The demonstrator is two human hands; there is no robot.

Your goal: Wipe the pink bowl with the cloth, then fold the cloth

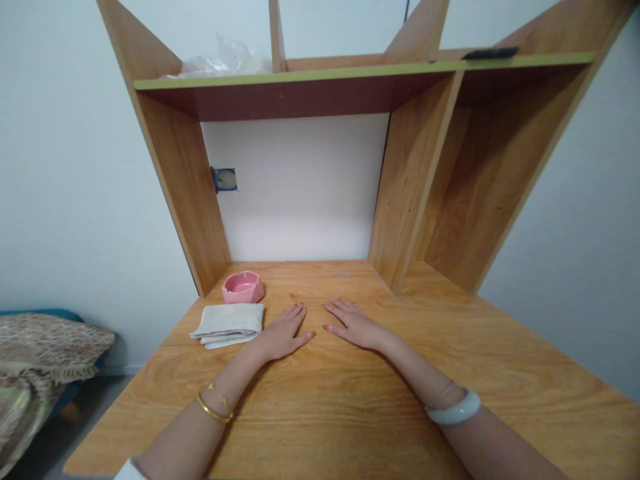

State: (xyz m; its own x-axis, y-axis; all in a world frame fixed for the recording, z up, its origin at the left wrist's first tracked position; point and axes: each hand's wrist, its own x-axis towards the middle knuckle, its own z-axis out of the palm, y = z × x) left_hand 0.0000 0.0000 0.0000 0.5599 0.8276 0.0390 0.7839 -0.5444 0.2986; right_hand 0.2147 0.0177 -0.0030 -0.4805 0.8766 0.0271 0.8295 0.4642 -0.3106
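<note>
My left hand (283, 334) lies flat on the wooden desk (320, 413), fingers stretched out and thumb apart, holding nothing. Just left of it is a folded pale cloth (229, 323), close to the wrist. Behind the cloth stands a pink faceted ashtray (243, 287); no contents show in it. My right hand (356, 325) also rests palm down on the desk, its fingers extended and thumb spread, with nothing in it. A small gap of bare wood separates the two hands.
A wooden shelf unit (413, 193) rises from the back of the desk. Clear plastic wrapping (225, 60) and a dark object (491, 53) lie on its upper shelf. An uncovered wall socket box (225, 179) shows at left. A patterned blanket (45, 347) is beside the desk.
</note>
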